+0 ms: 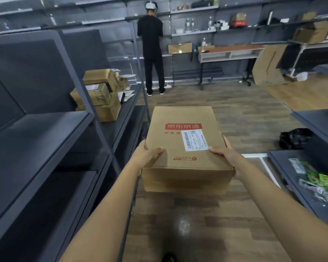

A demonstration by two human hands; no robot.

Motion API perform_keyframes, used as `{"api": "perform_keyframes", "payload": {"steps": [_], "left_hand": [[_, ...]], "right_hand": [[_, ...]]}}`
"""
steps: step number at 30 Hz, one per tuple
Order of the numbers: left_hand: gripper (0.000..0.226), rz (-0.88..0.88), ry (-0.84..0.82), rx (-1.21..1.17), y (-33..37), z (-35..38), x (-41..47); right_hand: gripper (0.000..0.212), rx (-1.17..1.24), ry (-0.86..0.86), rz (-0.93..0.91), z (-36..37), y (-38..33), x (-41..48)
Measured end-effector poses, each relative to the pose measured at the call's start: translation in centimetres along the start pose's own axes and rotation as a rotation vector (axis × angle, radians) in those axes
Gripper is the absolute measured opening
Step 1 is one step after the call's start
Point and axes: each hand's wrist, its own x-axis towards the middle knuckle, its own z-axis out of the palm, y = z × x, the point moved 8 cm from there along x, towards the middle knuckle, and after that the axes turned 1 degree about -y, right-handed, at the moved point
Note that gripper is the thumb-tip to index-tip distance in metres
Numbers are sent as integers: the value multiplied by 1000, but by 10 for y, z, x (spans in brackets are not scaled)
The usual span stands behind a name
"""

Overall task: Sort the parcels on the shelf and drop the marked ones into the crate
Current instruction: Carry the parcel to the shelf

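A brown cardboard parcel [186, 148] with a red logo and a white shipping label on its top hangs in the air over the wooden floor, in front of me. My left hand [147, 157] grips its near left edge, thumb on top. My right hand [228, 159] grips its near right edge, thumb on the label's corner. A dark metal shelf unit [51, 129] stands on my left, and several more cardboard parcels [100, 95] are stacked on its farther section. No crate is in view.
A person in black [151, 46] stands at the far wall shelves, back turned. A desk [231, 52] and flat cardboard [269, 67] stand at the far right. A black bag [293, 138] lies on the floor. Green packets [318, 180] lie on a dark surface to my right.
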Motion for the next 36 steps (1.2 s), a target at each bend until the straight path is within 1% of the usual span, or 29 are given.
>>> {"api": "perform_keyframes", "payload": {"steps": [4,8,11,14,19,23,28,32,36], "left_hand": [[62,-33,-13,26,-5,12,59],[60,-56,-51,7,-4,12,133],[59,-45,-69,-14,7,4,188],[62,-17,-79,3,21,0,230],[59,-3,-108,-4,38,1,287],[61,-12,-104,5,39,3,322],[59,-30,-63,5,47,12,370],[60,-15,-13,-20,61,23,410],[65,-61,44,-52,81,37,454]], "right_hand": [[76,65,28,11,-3,-5,48],[78,77,50,9,3,-21,110],[74,65,60,13,13,-41,153],[73,63,87,-12,16,-61,186],[77,27,133,-26,14,-79,236],[75,14,106,-4,16,-85,274],[82,2,101,-19,4,-97,332],[79,6,28,-37,-6,-120,385],[78,22,-22,-56,-19,-151,441]]}}
